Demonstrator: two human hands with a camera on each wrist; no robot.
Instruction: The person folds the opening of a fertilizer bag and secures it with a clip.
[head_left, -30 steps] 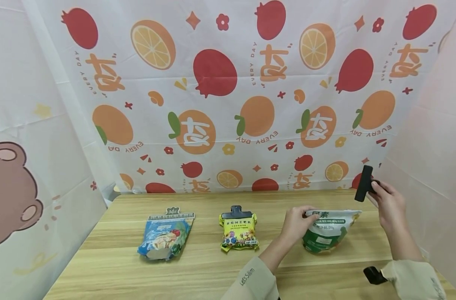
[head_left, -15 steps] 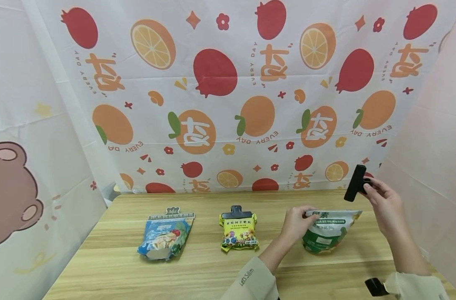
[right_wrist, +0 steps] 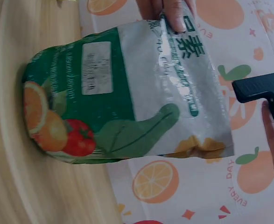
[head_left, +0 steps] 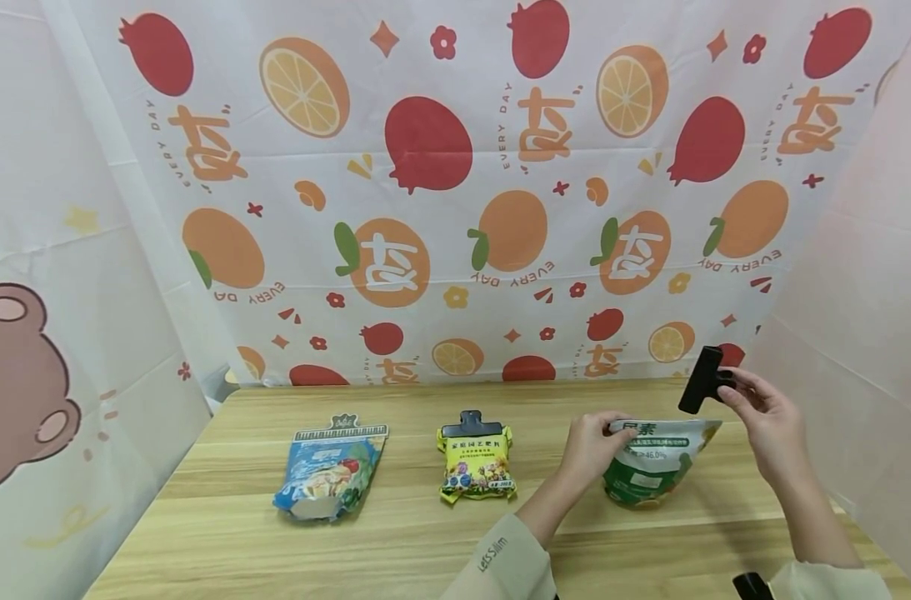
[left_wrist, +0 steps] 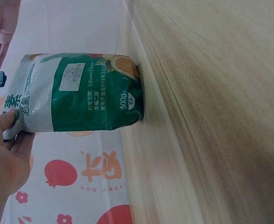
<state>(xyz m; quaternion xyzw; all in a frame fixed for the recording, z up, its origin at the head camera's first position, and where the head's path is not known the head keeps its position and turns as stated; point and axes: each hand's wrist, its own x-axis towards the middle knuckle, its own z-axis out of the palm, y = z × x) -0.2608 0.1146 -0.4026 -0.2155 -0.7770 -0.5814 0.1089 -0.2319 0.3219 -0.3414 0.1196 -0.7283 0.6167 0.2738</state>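
A green and white fertilizer bag [head_left: 646, 471] stands upright at the right of the table. My left hand [head_left: 593, 446] pinches its top left corner between thumb and fingers, as the left wrist view also shows. Above the bag's top right corner, my right hand [head_left: 770, 417] holds a black bag clip [head_left: 701, 381] by its handle. The clip [right_wrist: 260, 87] is apart from the bag [right_wrist: 108, 98] in the right wrist view. Whether the clip's jaws are spread cannot be made out.
On the wooden table [head_left: 395, 550] lie a yellow bag [head_left: 478, 468] with a black clip [head_left: 471, 425] and, farther left, a blue food bag [head_left: 327, 477] with a grey-white clip [head_left: 342, 429] across its top. A fruit-print cloth [head_left: 440, 233] hangs behind.
My right hand has moved left with the black clip, and the clip is now lower and nearer the bag's top edge. The left hand and the bag have stayed in place.
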